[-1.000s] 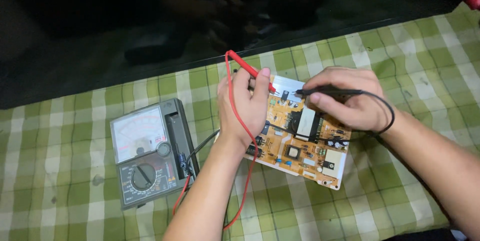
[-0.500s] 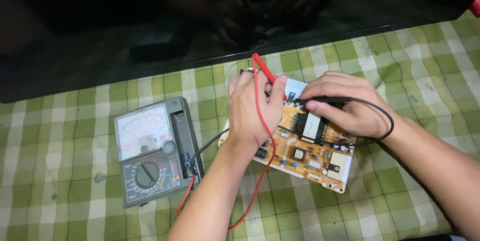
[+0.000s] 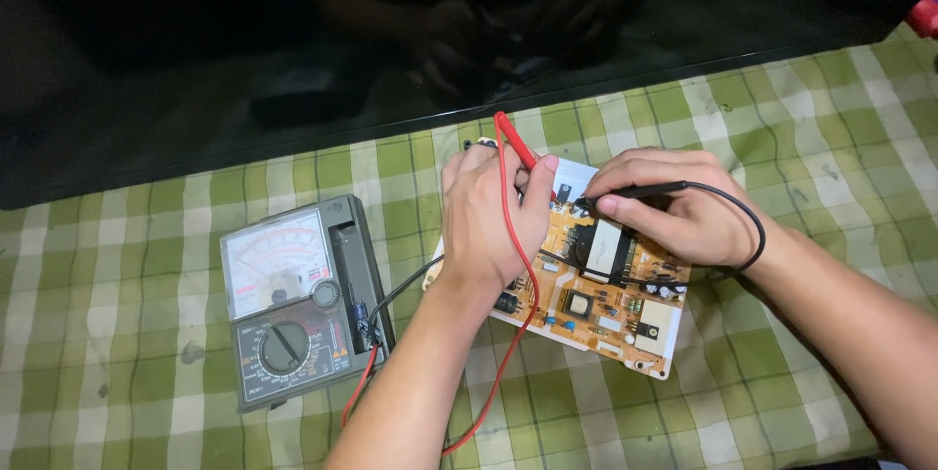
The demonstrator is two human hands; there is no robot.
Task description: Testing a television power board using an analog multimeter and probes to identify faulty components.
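While pinching, left hand [image 3: 498,211]: closed, thumb and fingers nipped on red probe [image 3: 516,146]; tip hidden behind the thumb, at 12 o'clock on the board.
Right hand [image 3: 674,211]: curled, fingertips clamped on black probe [image 3: 635,192], held nearly level, point aimed toward 9 o'clock at the left thumb.
Change, hands: drawn closer than a second ago; now only a narrow gap between left thumb and right fingertips.
Change, red probe: raised from a flat lie to a steeper slant, handle tilted toward 11 o'clock.
Reading of change: probably both tips moved to neighbouring points on the board's far edge; contact itself hidden.
Circuit board [image 3: 586,309]: orange, flat on the cloth beneath both hands, near corner free at 5 o'clock; same place as before.
Red lead [image 3: 508,333]: looped over the left wrist, run down toward 7 o'clock to the meter.
Black lead [image 3: 747,226]: curved round the right wrist at 3 o'clock.
Multimeter [image 3: 293,299]: grey analogue type, at 9 o'clock of the board, apart from it; needle position too small to tell.
Tablecloth [image 3: 117,353]: green-and-white check, under everything.
Dark glossy panel [image 3: 293,60]: at 12 o'clock, dim reflection of the hands.
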